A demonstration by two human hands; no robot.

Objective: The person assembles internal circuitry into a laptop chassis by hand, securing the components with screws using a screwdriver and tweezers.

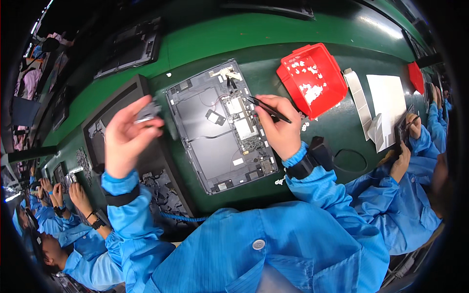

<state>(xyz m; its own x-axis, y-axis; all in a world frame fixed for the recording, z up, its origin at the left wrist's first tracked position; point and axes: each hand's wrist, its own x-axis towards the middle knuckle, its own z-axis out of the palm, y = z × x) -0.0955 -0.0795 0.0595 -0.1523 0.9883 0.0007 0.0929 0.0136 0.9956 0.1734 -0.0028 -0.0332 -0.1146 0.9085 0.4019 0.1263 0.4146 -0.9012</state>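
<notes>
An opened laptop or tablet case [205, 161] lies on the bench before me, its circuit board [244, 124] bared along the right side. Black tweezers [273, 111] are gripped in my right hand [281, 129], their tips over the upper part of the board. My left hand [128, 136], raised left of the case, pinches a small grey flat part [148, 113]; motion blurs it, so its kind is unclear. A small black piece with a pale patch [215, 117] rests inside the case. White connector strips [227, 73] sit at its top edge.
A red bin [322, 63] with small white bits stands behind my right hand. Left of the case is a dark foam tray [139, 88] holding dark parts [163, 193]. White sheets [386, 107] lie farther right. Co-workers' hands [403, 163] work at both sides.
</notes>
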